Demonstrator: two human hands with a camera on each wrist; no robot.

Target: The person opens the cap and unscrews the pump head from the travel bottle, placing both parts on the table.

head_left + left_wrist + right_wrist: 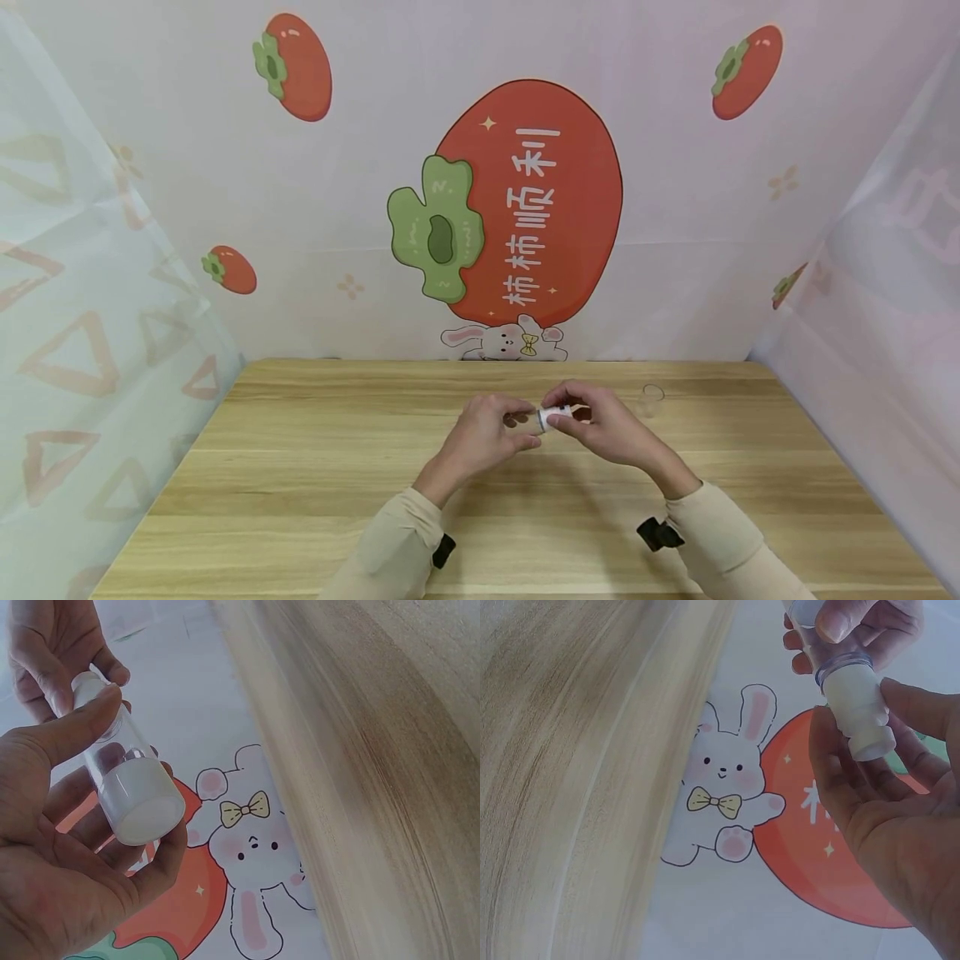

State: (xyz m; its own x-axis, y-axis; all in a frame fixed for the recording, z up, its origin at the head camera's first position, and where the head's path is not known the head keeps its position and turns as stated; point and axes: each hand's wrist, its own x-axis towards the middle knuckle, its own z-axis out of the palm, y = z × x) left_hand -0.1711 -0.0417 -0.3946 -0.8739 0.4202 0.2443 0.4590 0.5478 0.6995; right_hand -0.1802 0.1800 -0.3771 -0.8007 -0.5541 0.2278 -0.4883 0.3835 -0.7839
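Observation:
My left hand (480, 433) grips a small clear pump bottle (142, 799) by its see-through body, thumb on one side and fingers round the other. The bottle's base has a white inner part, seen in the left wrist view. At the opposite end, my right hand (615, 427) pinches the white pump top (853, 697) between thumb and fingers. The bottle lies tilted nearly sideways between both hands, above the table. In the right wrist view a clear rim circles the bottle where the white top meets the body.
A clear cap (651, 402) with a thin dark rim lies on the wooden table (300, 492), right of my right hand. Behind the table stands a printed backdrop (360, 183) with persimmons and a rabbit. White sheets flank both sides.

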